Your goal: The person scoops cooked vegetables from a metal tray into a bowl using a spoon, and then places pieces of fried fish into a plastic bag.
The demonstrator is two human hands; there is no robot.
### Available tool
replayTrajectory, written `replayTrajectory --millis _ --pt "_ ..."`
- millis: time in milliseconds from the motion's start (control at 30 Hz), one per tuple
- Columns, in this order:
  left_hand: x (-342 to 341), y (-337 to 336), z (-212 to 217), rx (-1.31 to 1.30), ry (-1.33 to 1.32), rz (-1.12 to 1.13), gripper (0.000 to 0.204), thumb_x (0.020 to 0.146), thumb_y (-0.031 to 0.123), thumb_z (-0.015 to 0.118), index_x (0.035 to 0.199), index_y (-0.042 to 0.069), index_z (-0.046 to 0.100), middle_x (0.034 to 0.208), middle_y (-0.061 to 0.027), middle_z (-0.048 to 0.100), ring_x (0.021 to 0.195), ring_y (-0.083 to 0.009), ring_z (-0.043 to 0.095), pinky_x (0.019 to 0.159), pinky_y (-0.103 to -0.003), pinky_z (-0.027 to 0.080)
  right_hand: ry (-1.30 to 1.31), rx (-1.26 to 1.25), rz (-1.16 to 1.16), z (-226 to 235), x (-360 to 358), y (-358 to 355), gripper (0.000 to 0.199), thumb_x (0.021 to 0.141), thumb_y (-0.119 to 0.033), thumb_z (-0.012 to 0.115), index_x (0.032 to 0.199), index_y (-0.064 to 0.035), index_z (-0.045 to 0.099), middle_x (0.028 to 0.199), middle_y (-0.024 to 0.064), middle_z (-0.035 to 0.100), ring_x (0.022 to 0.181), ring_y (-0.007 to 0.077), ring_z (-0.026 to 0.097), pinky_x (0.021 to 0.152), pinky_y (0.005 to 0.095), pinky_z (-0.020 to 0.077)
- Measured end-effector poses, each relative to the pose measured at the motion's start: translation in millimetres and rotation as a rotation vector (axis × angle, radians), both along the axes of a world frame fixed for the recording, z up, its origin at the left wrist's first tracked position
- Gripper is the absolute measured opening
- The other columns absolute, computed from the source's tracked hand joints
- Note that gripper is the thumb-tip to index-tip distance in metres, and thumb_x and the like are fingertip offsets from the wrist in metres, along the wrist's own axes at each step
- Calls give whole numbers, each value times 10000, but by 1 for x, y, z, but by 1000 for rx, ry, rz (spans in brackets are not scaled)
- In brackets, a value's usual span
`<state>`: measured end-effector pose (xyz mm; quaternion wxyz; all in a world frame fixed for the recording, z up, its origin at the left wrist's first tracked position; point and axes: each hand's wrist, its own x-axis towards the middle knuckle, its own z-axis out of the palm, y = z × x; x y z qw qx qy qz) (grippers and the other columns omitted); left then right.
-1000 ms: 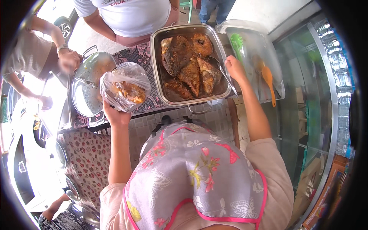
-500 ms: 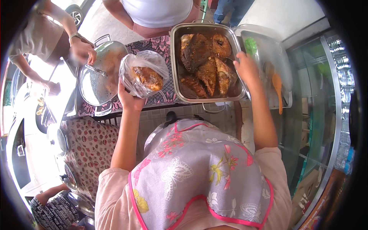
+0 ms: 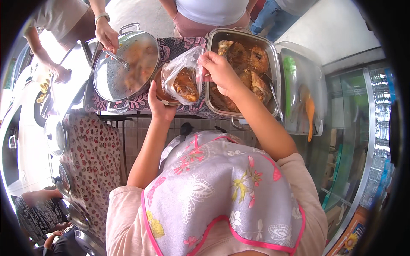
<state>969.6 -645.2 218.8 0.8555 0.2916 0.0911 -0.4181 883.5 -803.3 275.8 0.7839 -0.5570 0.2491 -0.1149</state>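
My left hand cups a brown bowl from its near left side, the thumb up along the rim. A clear plastic bag sits in the bowl, with a piece of browned, sauced fish inside. My right hand pinches the bag's edge on its right side. Right of it stands a rectangular metal pan of fish pieces in dark sauce. In the pan rests a metal serving spoon, its handle over the near right rim, touched by neither hand.
At left a person's hand holds tongs over a round pan with a fogged glass lid. A clear plastic bin with an orange spatula stands at right, near a glass display case. Another person stands beyond the table.
My right hand has left the spoon at the pan's right side and come left to the bag. The bag and bowl have shifted right with my left hand.
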Motion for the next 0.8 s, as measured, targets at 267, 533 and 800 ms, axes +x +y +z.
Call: replayTrajectory --millis 267,533,800 --pt "-4 -1 4 3 -27 -25 513 840 438 385 1244 123 411 1241 -71 450 1142 -277 420 945 -474 326 -288 178 -150 25 2 -1 190 882 -170 471 1032 -53 465 841 37 515 726 122 527 704 321 485" --pt "-5 -5 -5 -14 -26 -21 604 821 522 358 1189 50 439 1187 -129 476 1102 -277 447 944 -421 344 -7 -1614 54 45 -37 64 245 664 -289 660 783 -105 550 760 31 492 796 183 467 672 316 338" --pt "2 -11 -24 -138 37 -98 692 809 591 301 1235 58 414 1185 -155 476 1079 -291 438 975 -416 290 2 -1767 141 -1 -14 86 278 652 -307 666 789 -102 536 765 14 471 788 171 445 677 300 339"
